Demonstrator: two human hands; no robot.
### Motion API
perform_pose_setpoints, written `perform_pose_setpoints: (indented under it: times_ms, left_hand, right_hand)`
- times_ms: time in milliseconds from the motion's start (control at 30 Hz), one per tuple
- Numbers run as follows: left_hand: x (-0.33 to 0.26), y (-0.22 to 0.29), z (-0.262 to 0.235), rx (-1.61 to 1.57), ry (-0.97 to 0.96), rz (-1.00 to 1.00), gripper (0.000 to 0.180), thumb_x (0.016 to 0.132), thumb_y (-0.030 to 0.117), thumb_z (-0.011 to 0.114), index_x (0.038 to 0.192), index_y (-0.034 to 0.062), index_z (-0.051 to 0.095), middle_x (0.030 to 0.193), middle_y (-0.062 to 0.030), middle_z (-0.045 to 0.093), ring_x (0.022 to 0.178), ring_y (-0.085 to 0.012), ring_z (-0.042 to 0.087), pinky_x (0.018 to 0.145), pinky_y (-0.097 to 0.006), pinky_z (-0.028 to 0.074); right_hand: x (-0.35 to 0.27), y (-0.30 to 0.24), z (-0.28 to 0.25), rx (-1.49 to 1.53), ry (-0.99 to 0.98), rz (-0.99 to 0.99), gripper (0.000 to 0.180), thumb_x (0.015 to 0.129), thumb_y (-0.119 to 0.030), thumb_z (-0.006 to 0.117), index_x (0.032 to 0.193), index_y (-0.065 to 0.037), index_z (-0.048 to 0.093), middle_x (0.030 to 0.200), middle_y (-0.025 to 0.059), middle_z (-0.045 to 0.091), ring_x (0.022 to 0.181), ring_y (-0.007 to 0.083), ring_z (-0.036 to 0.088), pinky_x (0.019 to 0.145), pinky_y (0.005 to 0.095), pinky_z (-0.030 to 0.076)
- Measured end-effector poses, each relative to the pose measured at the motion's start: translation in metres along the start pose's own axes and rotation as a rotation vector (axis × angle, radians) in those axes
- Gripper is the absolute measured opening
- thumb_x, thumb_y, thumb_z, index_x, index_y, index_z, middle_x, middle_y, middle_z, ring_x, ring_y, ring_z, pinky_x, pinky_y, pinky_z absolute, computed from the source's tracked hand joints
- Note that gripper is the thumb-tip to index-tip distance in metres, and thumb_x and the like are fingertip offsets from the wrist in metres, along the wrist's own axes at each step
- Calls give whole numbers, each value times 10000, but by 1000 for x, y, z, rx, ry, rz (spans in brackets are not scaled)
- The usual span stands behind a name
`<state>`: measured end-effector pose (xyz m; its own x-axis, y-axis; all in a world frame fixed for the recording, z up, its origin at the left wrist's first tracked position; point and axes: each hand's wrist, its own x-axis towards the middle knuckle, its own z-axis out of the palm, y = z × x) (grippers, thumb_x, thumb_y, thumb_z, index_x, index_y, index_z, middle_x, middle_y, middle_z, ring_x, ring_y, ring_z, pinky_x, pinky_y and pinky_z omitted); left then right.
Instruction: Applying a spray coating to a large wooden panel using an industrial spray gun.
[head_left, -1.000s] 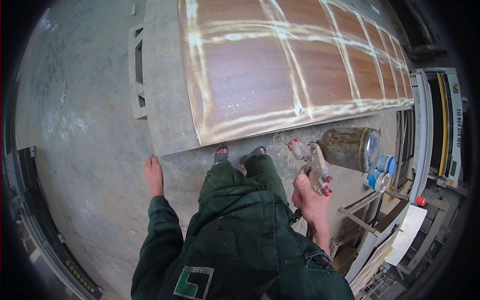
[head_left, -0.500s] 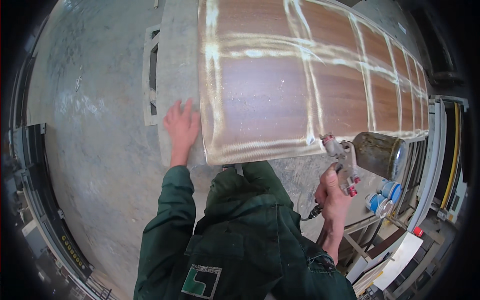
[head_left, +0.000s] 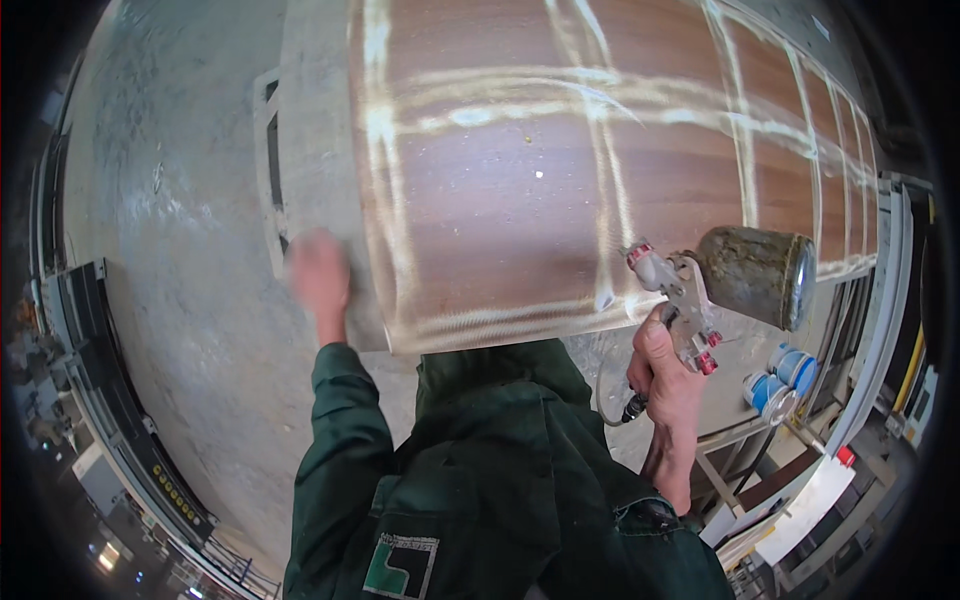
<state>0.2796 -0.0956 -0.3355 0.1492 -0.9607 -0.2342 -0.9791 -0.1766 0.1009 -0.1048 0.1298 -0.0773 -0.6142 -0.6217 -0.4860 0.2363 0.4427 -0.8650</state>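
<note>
My right hand (head_left: 664,372) grips a spray gun (head_left: 682,305) by its handle, with the thumb up near the trigger. A dirty cup (head_left: 752,272) sticks out to the gun's right, and an air hose (head_left: 602,390) joins below the handle. The nozzle lies over the near edge of a large brown wood-grain panel (head_left: 490,215) crossed by pale, shiny bands. My left hand (head_left: 320,282) is smeared by motion over the grey strip (head_left: 318,150) left of the panel; no object shows in it, and its fingers are hard to make out.
Two blue-and-white cans (head_left: 770,398) stand on the floor at the right. Below them are a wooden frame and boards (head_left: 800,515). A pale frame with a slot (head_left: 268,170) pokes out beside the grey strip. Dark rails (head_left: 110,370) run along the far left.
My left hand has moved left and down, away from the panel's edge. The spray gun has shifted slightly up and left in my right hand. The view has also moved a little.
</note>
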Motion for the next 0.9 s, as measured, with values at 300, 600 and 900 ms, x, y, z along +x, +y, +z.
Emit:
perform_pose_setpoints:
  times_ms: [300,600,900]
  left_hand:
    - [-42,-2,-17,18,161,106,490,958,498,613,1200,102,773,1528,-159,554,1443,-411,416,1113,-706,258]
    - [2,272,-15,-168,47,929,684,941,577,616,1480,156,595,1705,-155,287,1554,-446,226,1198,-714,163]
    - [-41,264,-15,-78,-297,1069,731,875,687,638,1413,194,689,1741,-133,228,1609,-451,32,1204,-744,53]
  right_hand:
    - [5,8,-36,-82,451,-78,331,1024,-329,707,869,-63,588,664,-8,506,422,90,408,386,266,338]
    - [-84,24,-40,64,379,-89,396,993,-393,731,895,-59,541,589,-12,438,382,101,347,373,284,267]
    - [-125,49,-56,220,636,7,412,974,-402,758,890,-75,522,604,-12,418,386,96,368,361,279,298]
